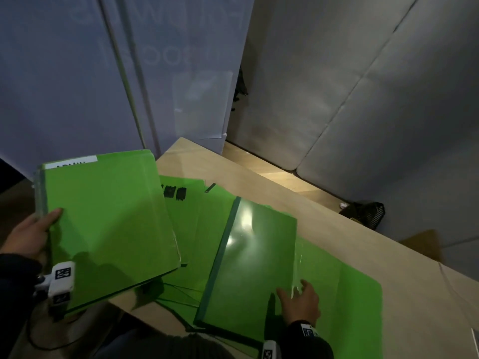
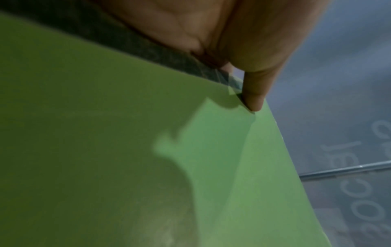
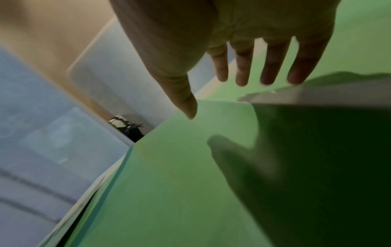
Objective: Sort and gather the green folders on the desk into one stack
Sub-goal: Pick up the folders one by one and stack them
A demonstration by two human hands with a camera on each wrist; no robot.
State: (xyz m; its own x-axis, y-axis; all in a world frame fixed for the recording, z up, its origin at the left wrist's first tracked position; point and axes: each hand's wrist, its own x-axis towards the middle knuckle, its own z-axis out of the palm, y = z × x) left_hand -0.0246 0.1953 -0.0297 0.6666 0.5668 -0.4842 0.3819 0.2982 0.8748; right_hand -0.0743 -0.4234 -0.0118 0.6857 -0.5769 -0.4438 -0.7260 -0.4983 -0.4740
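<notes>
Setting: dim room, grey padded wall panels at the back right, a pale banner with faint lettering hung behind the desk.
Desk: light wood top, seen at an angle; a bare strip is left along the far edge.
Held stack: a bundle of green folders is lifted off the desk at the left, tilted, a white label strip showing at its top edge.
Left hand: the left hand is closed on the left edge of the held stack, thumb laid over the front cover; in the left wrist view the thumb is seen pressed against the green cover, the other fingers hidden behind.
Fanned folders: several more green folders are spread on the desk, overlapping, one marked with black scribbles.
Glossy folder: a green folder with a dark spine and clear cover lies on top of the spread, glare on its plastic.
Right hand: the right hand is laid flat on the right edge of the glossy folder, fingers straight and slightly spread, nothing grasped; its grip is fully loose.
Far right sheet: another green folder lies beneath and beside the right hand.
Background item: a dark basket-like object sits beyond the desk edge; its nature cannot be told.
</notes>
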